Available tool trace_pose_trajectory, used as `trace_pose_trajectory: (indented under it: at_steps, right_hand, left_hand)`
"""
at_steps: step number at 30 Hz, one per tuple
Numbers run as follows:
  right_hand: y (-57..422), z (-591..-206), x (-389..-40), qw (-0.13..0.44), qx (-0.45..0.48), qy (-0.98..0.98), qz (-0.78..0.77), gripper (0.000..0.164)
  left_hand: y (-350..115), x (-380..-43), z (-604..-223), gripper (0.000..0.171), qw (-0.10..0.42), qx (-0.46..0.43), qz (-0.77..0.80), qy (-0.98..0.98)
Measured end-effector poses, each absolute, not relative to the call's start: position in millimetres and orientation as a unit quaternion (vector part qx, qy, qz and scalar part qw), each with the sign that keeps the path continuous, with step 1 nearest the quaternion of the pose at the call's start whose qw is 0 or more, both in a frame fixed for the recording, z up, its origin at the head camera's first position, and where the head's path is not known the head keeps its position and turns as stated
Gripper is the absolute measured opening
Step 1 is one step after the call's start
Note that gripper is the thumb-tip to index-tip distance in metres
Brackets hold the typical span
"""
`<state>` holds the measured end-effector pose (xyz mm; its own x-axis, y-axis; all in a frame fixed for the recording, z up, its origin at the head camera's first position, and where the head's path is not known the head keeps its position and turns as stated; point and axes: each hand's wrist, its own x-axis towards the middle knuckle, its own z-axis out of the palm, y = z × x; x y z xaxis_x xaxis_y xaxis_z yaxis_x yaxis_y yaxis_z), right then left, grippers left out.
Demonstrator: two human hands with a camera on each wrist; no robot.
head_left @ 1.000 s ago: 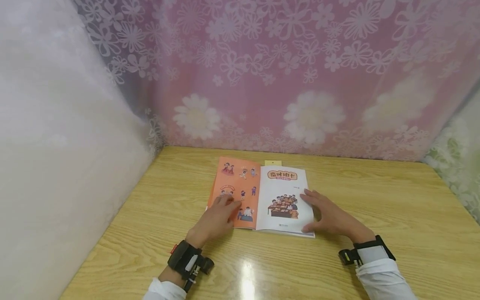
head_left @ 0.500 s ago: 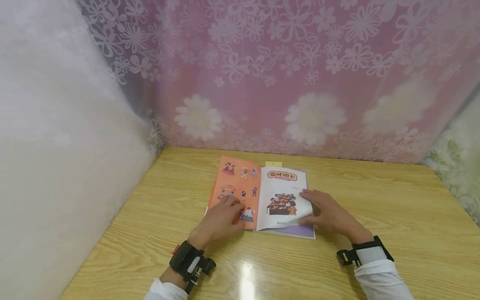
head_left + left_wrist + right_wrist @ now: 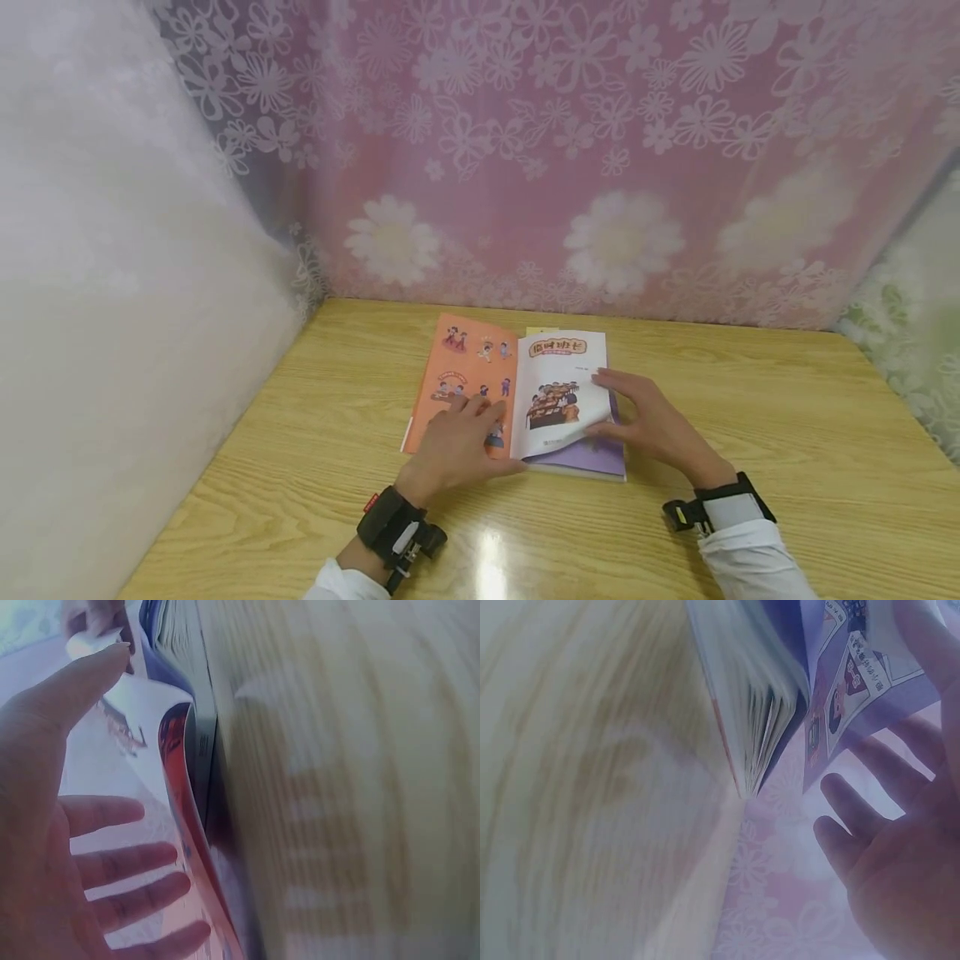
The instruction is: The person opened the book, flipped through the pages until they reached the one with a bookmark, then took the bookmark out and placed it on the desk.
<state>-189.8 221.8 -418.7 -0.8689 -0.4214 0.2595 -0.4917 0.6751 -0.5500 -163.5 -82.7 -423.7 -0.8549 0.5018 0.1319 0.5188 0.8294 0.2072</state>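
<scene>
An open book lies on the table, with an orange page [image 3: 480, 350] of small cartoon figures at left. My left hand [image 3: 457, 446] rests on that page, fingers extended and thumb reaching toward the spine; in the left wrist view its fingers [image 3: 127, 862] are spread. The white title page [image 3: 551, 396] on the right curves up at its lower outer corner. My right hand [image 3: 652, 421] pinches its outer edge between thumb and fingers. Beneath it shows a purple page [image 3: 588, 457]. In the right wrist view the lifted page's purple printed underside [image 3: 855, 697] hangs beside the page block [image 3: 757, 727].
The wood-grain table [image 3: 300, 467] extends on every side of the book. A small yellow piece [image 3: 542, 331] sticks out behind its top edge. A pink floral curtain [image 3: 480, 208] hangs along the table's back, and a white sheet [image 3: 135, 333] at left.
The title page's lower corner has been lifted and drawn leftward by my right hand, uncovering more of the purple page. My left hand has slid right toward the spine.
</scene>
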Motion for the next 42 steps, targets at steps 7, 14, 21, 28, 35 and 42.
trace_pose_trajectory:
  at_steps: [7, 14, 21, 28, 35, 42]
  right_hand:
    - [213.5, -413.4, -188.9, 0.077, 0.247, -0.911, 0.322, 0.076]
    - [207.8, -408.9, -186.9, 0.079, 0.244, -0.91, 0.325, 0.077]
    - [208.8, -411.1, -186.5, 0.067, 0.249, -0.912, 0.318, 0.083]
    - [213.4, -410.9, -187.4, 0.061, 0.256, -0.909, 0.323, 0.091]
    - [217.4, -412.0, -185.9, 0.033, 0.252, -0.911, 0.324, 0.102]
    - [221.6, -418.0, -185.5, 0.029, 0.24, -0.921, 0.306, 0.102]
  left_hand:
    - [-74.6, -162.0, -424.7, 0.081, 0.048, -0.245, -0.107, -0.962]
    - [-74.5, -161.8, -423.8, 0.079, 0.042, -0.246, -0.117, -0.961]
    - [-80.3, -160.5, -420.7, 0.077, 0.022, -0.244, -0.151, -0.958]
    - [-83.5, -159.9, -417.6, 0.085, 0.045, -0.241, -0.172, -0.954]
    - [-86.2, -157.9, -416.3, 0.1, 0.063, -0.238, -0.195, -0.95]
    - [-89.9, -160.5, -414.1, 0.106, 0.102, -0.201, -0.241, -0.944]
